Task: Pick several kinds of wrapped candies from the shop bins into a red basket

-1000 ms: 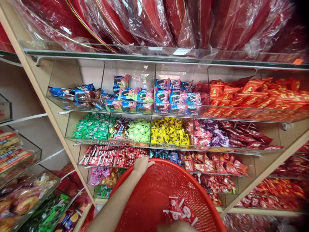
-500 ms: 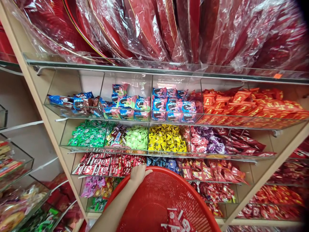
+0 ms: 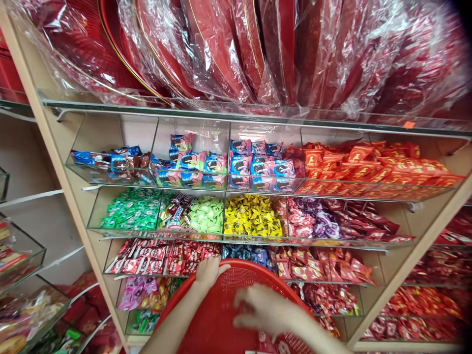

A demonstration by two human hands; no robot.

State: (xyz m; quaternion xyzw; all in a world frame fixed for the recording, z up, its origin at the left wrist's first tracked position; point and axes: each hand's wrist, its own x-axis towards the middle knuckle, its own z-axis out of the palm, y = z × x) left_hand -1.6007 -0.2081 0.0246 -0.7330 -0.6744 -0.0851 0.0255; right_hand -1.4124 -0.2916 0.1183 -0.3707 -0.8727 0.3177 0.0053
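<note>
My left hand is closed over the far rim of a red plastic basket with mesh sides. My right hand hangs over the inside of the basket, blurred by motion. Its fingers and thumb look apart, and I see nothing between them. Below it, a few red-and-white candy packets lie in the basket, partly hidden by the hand and the frame's lower edge. Closest beyond the rim are blue-wrapped candies and red-and-white packets on a shelf.
Glass-fronted shelves rise ahead with yellow candies, green candies, blue-and-pink cookie packs and orange-red packets. Large red items in clear plastic fill the top. Wooden uprights frame the sides; more candy bins stand at left.
My right hand has come into view from the lower right, over the basket, and covers part of the packets. My left hand still grips the rim. The view has shifted slightly.
</note>
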